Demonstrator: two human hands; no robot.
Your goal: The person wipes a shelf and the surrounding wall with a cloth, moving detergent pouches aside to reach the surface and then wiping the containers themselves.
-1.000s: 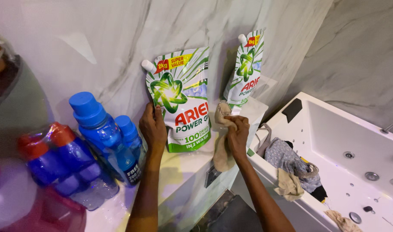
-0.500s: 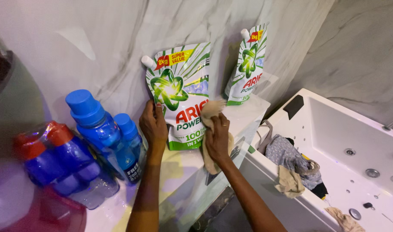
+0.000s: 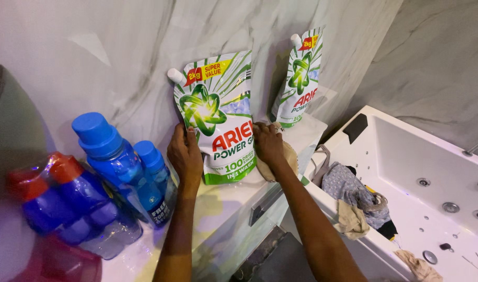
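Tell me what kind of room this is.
Most likely a bathroom. A white jetted tub stands on the right, the walls are marble-look, and detergent pouches and blue bottles line the ledge.

1. Bright, hard light falls from above and in front; the marble wall (image 3: 118, 47) is evenly lit.
2. Glare flares on the near pouch (image 3: 218, 120) at its green emblem.
3. Both pouches throw soft shadows onto the wall.
4. The bottles (image 3: 92, 183) at the lower left are blurred and stretched, probably by lens distortion.
5. The tub (image 3: 406, 156) is sharp, with a faint violet tint.
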